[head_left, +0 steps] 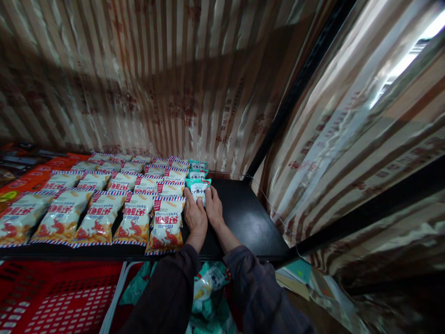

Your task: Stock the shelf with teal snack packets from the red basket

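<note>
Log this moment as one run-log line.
left hand: at left side of green-topped bag | right hand: at its right side | left of hands: rows of snack bags | black shelf | red basket below

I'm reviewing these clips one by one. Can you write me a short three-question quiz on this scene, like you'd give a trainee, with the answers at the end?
1. Multiple choice: what is between the left hand and the right hand?
A) a drink can
B) the front teal-topped packet
C) a cardboard box

2. True or false: the bare part of the black shelf lies to the left of the two hands.

3. Fill in the blank: the perforated basket at the lower left of the view is coloured ____.

Key: 1 B; 2 false, it lies to their right; 3 red.
</note>
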### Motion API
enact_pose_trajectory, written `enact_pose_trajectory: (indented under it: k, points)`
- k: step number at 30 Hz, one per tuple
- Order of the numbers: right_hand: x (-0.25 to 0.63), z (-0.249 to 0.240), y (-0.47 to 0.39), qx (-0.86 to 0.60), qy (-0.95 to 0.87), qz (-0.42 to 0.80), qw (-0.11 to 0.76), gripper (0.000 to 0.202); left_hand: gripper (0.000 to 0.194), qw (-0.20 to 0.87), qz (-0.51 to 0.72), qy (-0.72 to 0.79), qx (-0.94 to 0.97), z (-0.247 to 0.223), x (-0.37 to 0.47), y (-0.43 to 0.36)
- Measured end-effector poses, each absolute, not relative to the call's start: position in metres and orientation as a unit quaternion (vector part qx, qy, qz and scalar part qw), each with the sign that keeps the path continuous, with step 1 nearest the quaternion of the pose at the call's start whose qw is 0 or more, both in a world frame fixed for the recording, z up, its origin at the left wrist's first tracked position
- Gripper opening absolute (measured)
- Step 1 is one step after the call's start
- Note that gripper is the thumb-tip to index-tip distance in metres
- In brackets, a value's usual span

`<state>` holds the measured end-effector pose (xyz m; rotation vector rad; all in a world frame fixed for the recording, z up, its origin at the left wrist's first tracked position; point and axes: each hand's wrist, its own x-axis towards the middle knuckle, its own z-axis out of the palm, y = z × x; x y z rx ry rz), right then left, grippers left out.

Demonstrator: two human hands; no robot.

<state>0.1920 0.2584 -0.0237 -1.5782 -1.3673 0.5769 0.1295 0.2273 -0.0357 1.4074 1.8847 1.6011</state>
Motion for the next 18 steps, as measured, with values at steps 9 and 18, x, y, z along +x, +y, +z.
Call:
enact_pose_trajectory:
  k: [9, 18]
  points:
    - [0.202, -0.028, 0.242, -0.637, -0.556, 0.223, 0.486, 0.061, 0.055, 0.068, 0.555, 0.633, 0.535, -0.04, 0.133, 0.226]
    - [0.222, -0.027, 0.218, -0.629, -0.55, 0.206, 0.51, 0.062, 0.044, -0.046, 0.549, 0.539, 0.637, -0.039, 0.137, 0.216]
